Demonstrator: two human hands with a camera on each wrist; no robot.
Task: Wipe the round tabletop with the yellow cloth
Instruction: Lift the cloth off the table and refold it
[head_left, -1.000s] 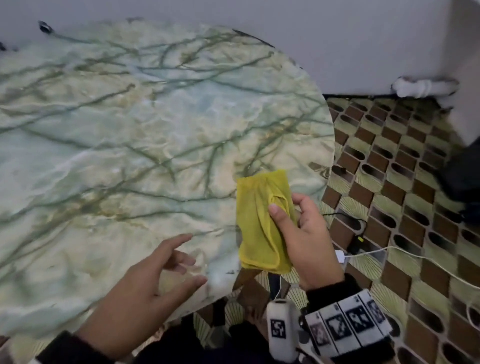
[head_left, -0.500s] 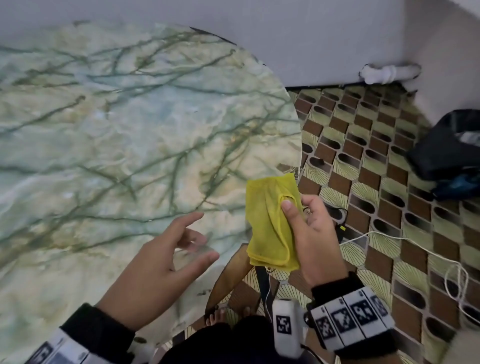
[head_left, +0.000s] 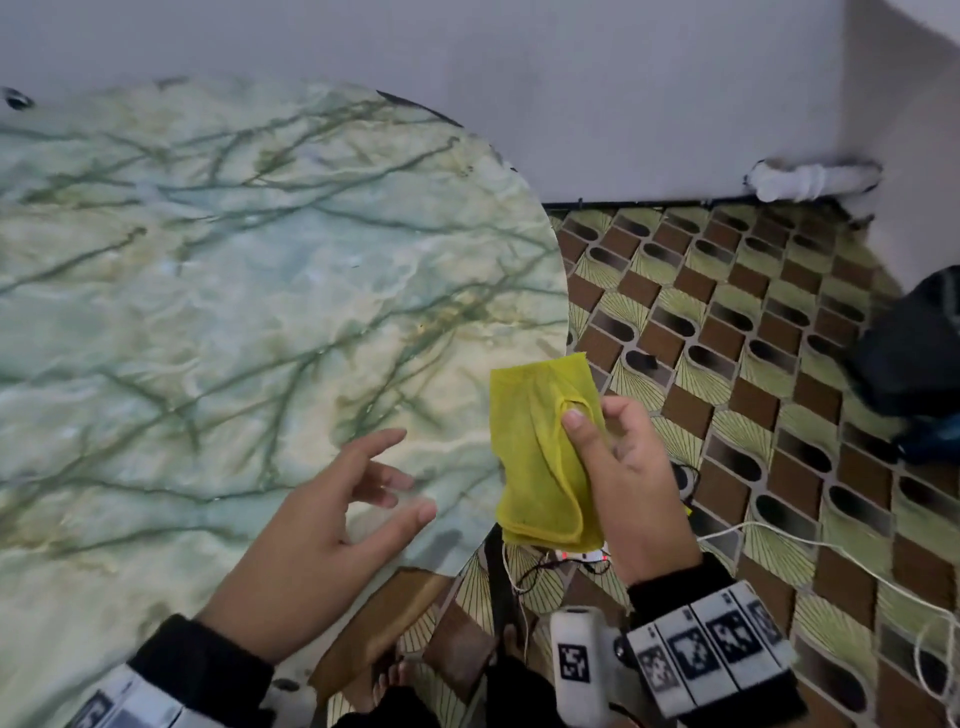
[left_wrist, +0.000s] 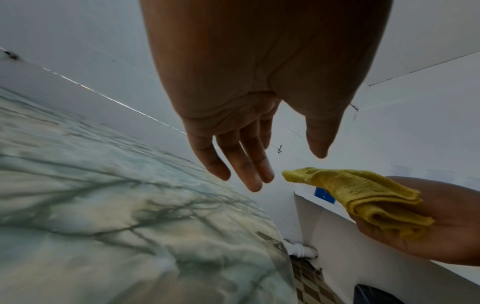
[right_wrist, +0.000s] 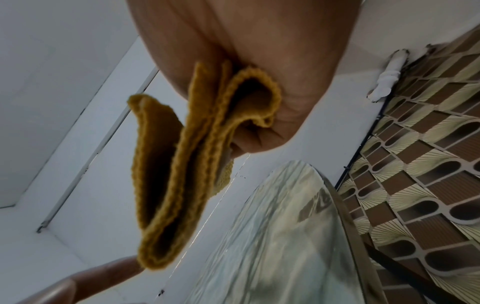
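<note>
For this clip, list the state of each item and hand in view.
yellow cloth: folded, held off the table
right hand: grips the cloth, thumb on top
left hand: fingers spread, holds nothing
round tabletop: bare, cloth not touching it
white cable: loose on the floor

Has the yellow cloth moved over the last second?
Yes. The yellow cloth, held by the right hand, shifted right: earlier inside the rim of the round tabletop, its top corner now pokes past that rim.
</note>
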